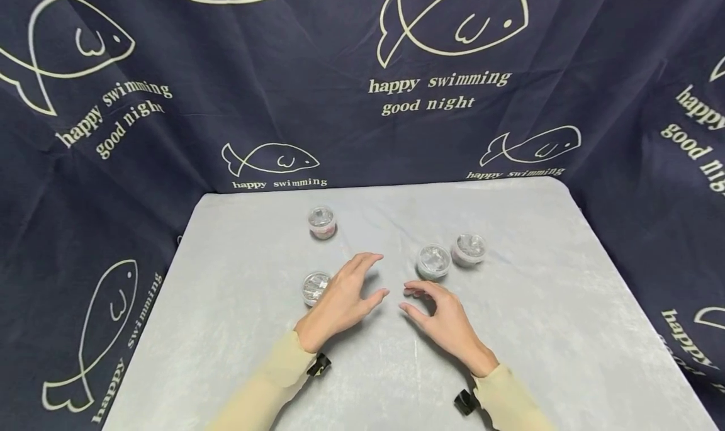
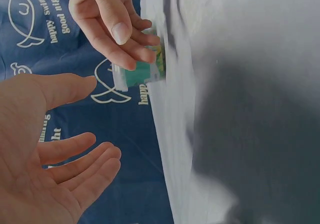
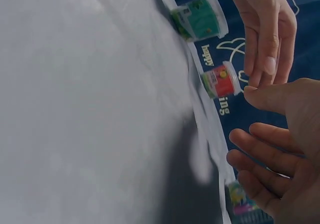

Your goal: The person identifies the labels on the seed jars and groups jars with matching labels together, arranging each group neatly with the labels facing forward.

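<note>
**Reader:** How are you holding your hands above the tabletop [image 1: 370, 390]?

**Legend:** Your left grip [image 1: 342, 297] and right grip [image 1: 445, 324] are facing each other across a narrow gap, each standing apart, with thumb and fingers relaxed.

**Reader:** Which tubs are lying near you?

**Legend:** On your left, a near tub [image 1: 313, 286] is sitting upright, partly hidden by your left grip; whether you are touching it, you cannot tell here. A far tub [image 1: 322, 223] is standing beyond it. On your right, an inner tub [image 1: 433, 261] is resting just beyond your fingertips, with an outer tub [image 1: 469, 250] standing just beside it.

**Reader:** What are your wrist views adding?

**Legend:** The right one is showing you a green tub [image 3: 202, 19], a smaller red tub [image 3: 221, 81] and, partly behind your fingers, a multicoloured tub [image 3: 240, 199]. Behind everything, a navy cloth [image 1: 362, 129] is hanging, printed with fish outlines.
</note>
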Tool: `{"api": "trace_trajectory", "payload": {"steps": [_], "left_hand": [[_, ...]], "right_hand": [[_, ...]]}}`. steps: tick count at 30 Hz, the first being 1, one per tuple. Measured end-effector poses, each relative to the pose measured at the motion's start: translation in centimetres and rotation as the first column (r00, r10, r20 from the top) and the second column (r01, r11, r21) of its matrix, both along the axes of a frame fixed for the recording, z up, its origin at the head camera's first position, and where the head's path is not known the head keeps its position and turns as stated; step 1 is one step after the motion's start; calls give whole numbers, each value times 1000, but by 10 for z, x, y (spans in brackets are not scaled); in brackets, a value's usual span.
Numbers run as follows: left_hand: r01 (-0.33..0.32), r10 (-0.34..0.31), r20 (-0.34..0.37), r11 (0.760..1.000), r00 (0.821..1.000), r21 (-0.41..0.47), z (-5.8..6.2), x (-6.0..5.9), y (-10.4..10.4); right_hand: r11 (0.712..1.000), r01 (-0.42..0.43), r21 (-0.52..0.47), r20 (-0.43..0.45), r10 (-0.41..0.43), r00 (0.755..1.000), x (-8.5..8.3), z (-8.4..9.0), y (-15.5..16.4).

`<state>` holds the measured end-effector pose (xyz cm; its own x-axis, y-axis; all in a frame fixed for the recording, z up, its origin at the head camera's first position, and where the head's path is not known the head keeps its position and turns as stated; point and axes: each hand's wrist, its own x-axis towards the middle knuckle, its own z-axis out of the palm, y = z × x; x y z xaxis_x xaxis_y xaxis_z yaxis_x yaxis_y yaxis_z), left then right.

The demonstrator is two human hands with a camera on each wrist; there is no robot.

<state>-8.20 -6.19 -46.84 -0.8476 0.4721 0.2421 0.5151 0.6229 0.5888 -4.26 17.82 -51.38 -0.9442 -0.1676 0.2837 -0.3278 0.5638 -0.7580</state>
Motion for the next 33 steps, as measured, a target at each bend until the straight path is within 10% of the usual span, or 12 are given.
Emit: {"api": "trace_trajectory", "payload": {"steps": [22,33], "left_hand": [[-129,116,104,983,988,128,-21,-10,38],[-134,94,207,973,974,189,-32,-17,52]], "right_hand": [[982,157,107,-239,-128,963,-12,28,47],[973,112,200,-277,-54,959,-39,44,53]]}}
